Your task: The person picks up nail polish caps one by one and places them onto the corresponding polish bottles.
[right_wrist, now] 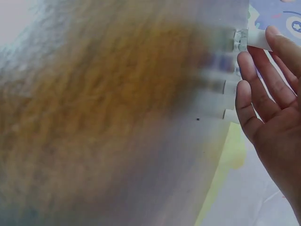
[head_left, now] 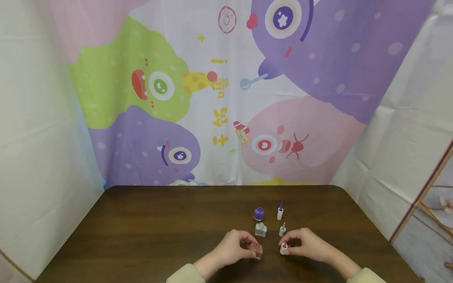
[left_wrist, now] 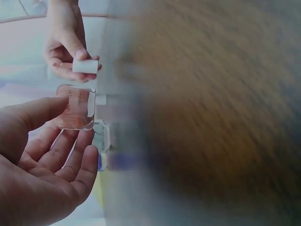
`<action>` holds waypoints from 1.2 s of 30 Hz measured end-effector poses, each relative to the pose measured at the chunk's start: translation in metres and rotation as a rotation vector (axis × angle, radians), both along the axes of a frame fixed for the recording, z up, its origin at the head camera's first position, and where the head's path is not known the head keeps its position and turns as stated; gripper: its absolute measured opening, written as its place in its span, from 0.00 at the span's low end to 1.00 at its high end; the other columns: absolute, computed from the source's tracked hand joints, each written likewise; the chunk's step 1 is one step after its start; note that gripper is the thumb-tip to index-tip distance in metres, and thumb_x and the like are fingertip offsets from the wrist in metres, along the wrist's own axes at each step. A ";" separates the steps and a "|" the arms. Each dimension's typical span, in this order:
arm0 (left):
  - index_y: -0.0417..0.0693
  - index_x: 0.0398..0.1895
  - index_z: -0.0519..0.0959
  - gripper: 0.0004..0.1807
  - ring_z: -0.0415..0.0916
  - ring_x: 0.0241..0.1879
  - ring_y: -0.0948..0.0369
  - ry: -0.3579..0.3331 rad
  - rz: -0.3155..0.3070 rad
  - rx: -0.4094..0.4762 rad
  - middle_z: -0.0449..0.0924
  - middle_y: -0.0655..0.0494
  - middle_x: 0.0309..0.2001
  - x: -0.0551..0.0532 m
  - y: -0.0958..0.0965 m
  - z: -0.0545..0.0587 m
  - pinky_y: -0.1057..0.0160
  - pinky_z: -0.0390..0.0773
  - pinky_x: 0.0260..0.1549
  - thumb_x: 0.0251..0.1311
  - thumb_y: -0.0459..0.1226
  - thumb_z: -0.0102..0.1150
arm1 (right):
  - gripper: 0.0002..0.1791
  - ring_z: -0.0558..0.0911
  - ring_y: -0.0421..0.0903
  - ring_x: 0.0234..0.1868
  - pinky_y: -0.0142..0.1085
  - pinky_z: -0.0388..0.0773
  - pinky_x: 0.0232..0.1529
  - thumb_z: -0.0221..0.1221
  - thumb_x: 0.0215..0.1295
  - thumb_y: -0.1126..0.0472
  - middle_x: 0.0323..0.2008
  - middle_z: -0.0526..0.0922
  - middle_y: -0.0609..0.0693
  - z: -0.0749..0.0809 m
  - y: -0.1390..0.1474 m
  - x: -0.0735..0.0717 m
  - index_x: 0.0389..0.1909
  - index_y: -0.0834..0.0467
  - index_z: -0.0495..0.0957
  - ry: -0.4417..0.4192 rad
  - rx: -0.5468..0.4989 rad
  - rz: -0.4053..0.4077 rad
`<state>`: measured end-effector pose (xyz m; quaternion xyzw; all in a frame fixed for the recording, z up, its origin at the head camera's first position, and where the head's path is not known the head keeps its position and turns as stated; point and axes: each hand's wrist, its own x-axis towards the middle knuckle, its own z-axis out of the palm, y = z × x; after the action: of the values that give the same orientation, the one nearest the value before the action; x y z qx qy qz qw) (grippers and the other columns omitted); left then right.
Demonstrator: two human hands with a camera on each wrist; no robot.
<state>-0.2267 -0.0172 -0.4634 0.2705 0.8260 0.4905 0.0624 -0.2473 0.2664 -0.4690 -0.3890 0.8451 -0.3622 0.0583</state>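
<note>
Near the front of the dark table my left hand pinches a clear, square nail polish bottle with pinkish-peach polish, thumb on one face and fingertips behind. To its right, my right hand holds a white nail polish cap between thumb and fingers. In the left wrist view the white cap is apart from the bottle. Just beyond stands an open bottle of silvery glitter polish, with its white brush cap upright to the right. Behind these are an open purple polish bottle and its white cap with purple brush.
The brown wooden table reaches back to a curtain printed with cartoon monsters. White cloth hangs at the left side, and more pale cloth hangs at the right.
</note>
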 end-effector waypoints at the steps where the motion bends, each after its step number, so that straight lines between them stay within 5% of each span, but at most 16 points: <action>1: 0.48 0.32 0.84 0.10 0.77 0.31 0.68 0.002 -0.007 0.003 0.84 0.60 0.30 0.001 -0.001 0.001 0.68 0.77 0.34 0.44 0.31 0.72 | 0.11 0.78 0.32 0.36 0.34 0.78 0.34 0.64 0.59 0.55 0.35 0.84 0.42 0.001 0.000 0.000 0.40 0.54 0.82 0.010 0.001 0.000; 21: 0.46 0.35 0.83 0.10 0.77 0.32 0.70 0.012 -0.091 0.055 0.84 0.59 0.33 0.023 -0.019 0.037 0.63 0.80 0.38 0.48 0.32 0.70 | 0.09 0.83 0.35 0.34 0.33 0.80 0.33 0.62 0.61 0.56 0.33 0.85 0.43 0.040 -0.009 0.002 0.40 0.55 0.80 -0.033 -0.028 -0.003; 36: 0.50 0.36 0.83 0.09 0.77 0.32 0.68 0.062 -0.069 0.050 0.82 0.62 0.31 0.031 -0.034 0.065 0.66 0.78 0.36 0.49 0.34 0.70 | 0.10 0.82 0.37 0.27 0.39 0.80 0.22 0.62 0.61 0.57 0.28 0.85 0.51 0.070 -0.015 0.006 0.39 0.57 0.77 -0.106 -0.006 -0.062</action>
<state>-0.1958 -0.0509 -0.3986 0.3153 0.8054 0.4998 0.0469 -0.2413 0.2517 -0.3992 -0.3428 0.8514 -0.3864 0.0907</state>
